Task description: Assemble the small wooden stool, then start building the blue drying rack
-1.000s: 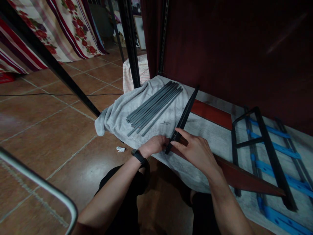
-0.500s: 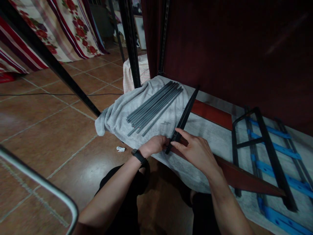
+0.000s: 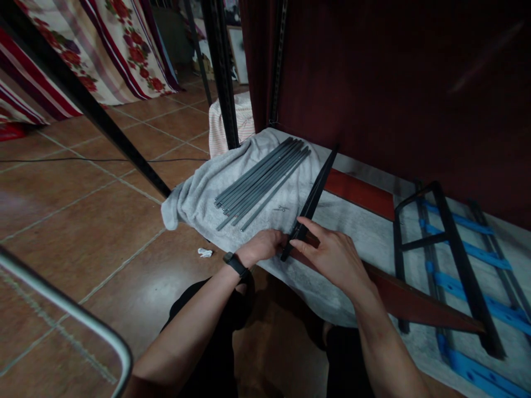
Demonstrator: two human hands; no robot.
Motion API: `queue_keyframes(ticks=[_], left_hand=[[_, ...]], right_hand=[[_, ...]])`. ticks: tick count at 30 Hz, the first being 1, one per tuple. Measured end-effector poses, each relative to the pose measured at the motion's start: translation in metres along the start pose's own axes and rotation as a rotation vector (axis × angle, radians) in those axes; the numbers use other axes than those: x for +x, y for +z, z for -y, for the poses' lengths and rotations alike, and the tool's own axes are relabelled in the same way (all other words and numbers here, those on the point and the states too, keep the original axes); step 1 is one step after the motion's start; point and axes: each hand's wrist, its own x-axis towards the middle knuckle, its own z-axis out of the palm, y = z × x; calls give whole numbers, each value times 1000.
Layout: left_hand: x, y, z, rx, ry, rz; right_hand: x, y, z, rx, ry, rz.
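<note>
A black metal side frame (image 3: 314, 202) stands nearly edge-on to me, with a reddish-brown board (image 3: 418, 304) running from its near end to a second black side frame (image 3: 456, 260) on the right. My right hand (image 3: 332, 254) has thumb and forefinger pinched over the near part of the first frame. On the outer side of that frame, my left hand (image 3: 265, 246) is closed against its near end; the fingertips are hidden, so what they hold cannot be made out. Small screws (image 3: 282, 208) lie on the grey towel (image 3: 194, 193), close beyond my left hand.
Several grey metal rods (image 3: 263, 179) lie bundled on the towel. Another red board (image 3: 360, 193) is farther back. Blue slatted parts (image 3: 473, 251) lie at right. A slanted black post (image 3: 124, 146) and a bent metal tube (image 3: 74, 309) stand on the left. Crumpled paper (image 3: 204, 252) lies on the floor.
</note>
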Motion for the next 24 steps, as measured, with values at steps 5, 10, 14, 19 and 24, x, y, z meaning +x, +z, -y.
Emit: queue_keyframes(ticks=[5,10,14,19,24], left_hand=[[1,1,0,-24,-1,1],[0,-2,5,-35,-1,62],[2,0,2,17,-1,17],[2,1,0,16,-1,5],[0,-3,4,-36,-3,49]], right_hand=[[0,0,0,-2,5,-2],[0,0,-1,11,3,2],[0,0,0,10,2,1],[0,-1,-1,24,1,3],[-1,-1,-1,20,-7,3]])
